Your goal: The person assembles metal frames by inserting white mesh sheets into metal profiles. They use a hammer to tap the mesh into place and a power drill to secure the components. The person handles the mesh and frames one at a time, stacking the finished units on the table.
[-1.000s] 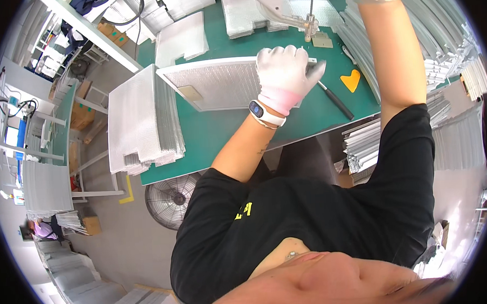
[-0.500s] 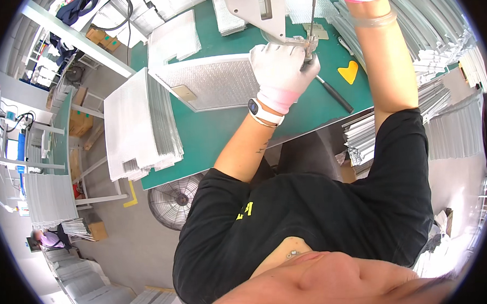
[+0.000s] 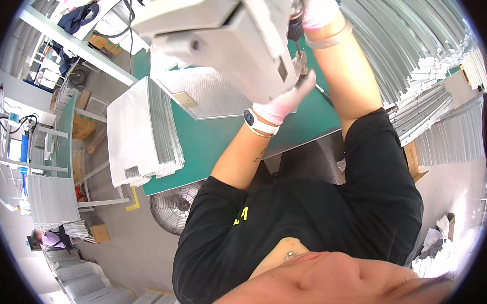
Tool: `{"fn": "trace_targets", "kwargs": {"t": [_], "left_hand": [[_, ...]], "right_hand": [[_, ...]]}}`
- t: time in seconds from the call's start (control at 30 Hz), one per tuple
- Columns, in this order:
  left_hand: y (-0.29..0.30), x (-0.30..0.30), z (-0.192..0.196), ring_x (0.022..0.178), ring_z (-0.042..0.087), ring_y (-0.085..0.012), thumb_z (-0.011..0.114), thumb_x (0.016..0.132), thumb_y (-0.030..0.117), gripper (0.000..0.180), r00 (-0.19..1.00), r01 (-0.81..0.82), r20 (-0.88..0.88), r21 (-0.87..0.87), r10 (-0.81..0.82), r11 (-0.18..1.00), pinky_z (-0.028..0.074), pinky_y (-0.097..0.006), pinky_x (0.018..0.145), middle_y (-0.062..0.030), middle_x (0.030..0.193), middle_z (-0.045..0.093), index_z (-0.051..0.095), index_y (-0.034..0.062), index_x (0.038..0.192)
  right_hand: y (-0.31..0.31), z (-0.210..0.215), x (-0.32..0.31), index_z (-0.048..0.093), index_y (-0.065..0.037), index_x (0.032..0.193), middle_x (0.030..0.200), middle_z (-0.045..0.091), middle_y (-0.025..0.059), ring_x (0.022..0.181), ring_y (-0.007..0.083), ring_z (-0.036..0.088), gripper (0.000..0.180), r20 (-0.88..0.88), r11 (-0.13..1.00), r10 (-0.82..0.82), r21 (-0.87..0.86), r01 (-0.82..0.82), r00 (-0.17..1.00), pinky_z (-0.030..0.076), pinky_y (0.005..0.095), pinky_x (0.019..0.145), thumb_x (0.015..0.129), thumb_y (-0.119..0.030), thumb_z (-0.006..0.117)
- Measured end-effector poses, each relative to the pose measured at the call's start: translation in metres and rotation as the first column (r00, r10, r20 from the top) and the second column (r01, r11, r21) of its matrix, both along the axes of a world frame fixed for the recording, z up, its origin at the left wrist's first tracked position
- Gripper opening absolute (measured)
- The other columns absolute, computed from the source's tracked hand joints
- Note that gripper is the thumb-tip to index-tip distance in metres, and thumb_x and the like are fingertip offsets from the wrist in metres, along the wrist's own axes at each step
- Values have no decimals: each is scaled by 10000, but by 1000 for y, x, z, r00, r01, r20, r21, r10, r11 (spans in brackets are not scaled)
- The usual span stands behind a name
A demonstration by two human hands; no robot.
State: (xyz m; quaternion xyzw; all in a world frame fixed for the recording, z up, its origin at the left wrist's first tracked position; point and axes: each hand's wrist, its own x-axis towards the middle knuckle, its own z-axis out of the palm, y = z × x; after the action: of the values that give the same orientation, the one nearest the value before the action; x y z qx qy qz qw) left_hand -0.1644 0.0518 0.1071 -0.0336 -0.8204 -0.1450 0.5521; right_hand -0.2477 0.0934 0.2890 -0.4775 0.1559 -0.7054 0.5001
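Note:
My left hand [image 3: 285, 101], in a white and pink glove, is closed at the right end of a framed mesh filter panel [image 3: 213, 91] that stands tilted on the green bench. Its thumb shows; a big light-grey machine housing [image 3: 234, 54] hides most of the fingers. Just above the thumb is a small metal fixture [image 3: 301, 62]. A power screwdriver [image 3: 296, 30] with a dark chuck points its thin bit down at this fixture. My gloved right hand [image 3: 320, 7] is wrapped around the screwdriver's upper part at the top edge, its fingers partly hidden.
A stack of mesh sheets [image 3: 142, 132] stands on the left of the green bench [image 3: 200, 148]. Long metal profiles [image 3: 396, 42] are piled at the right. A tool handle [image 3: 323, 94] shows beside my right forearm. A floor fan [image 3: 176, 206] stands below the bench.
The grey housing looks larger and lower, now covering part of the panel and my left hand. My right hand and the screwdriver have come down and left. The yellow scraper is hidden.

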Motion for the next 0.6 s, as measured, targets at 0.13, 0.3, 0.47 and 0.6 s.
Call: {"fn": "trace_targets", "kwargs": {"t": [0.13,0.3,0.47,0.6], "left_hand": [[6,7,14,579,567,-257,733,771,153,123,997,22,75,54,-26,998,427,-390,536,-74,657,579,639,76,750],[13,16,16,593,589,-228,735,780,182,128,983,-96,161,23,91,995,448,-379,547,-68,689,606,673,71,800],[4,16,12,681,620,-237,716,814,242,224,932,-319,9,-457,363,830,474,-385,584,-77,796,646,688,90,975],[12,13,21,739,629,-278,709,744,315,210,967,-215,131,-50,220,975,492,-424,645,-24,823,665,712,194,916]], "right_hand": [[1,-7,0,513,-15,1322,801,614,36,546,93,520,436,42,997,-70,-25,71,997,414,204,491,957,-235,606],[2,-19,-5,547,-33,1263,820,631,29,585,96,550,379,79,995,-82,-44,86,993,441,212,519,954,-240,617],[11,-30,0,580,-50,1205,838,648,23,624,99,580,323,96,991,-125,-38,129,987,468,221,547,951,-245,629],[5,-42,0,607,-65,1159,853,662,17,654,101,603,281,112,989,-127,-56,134,986,490,228,569,949,-248,639]]}}
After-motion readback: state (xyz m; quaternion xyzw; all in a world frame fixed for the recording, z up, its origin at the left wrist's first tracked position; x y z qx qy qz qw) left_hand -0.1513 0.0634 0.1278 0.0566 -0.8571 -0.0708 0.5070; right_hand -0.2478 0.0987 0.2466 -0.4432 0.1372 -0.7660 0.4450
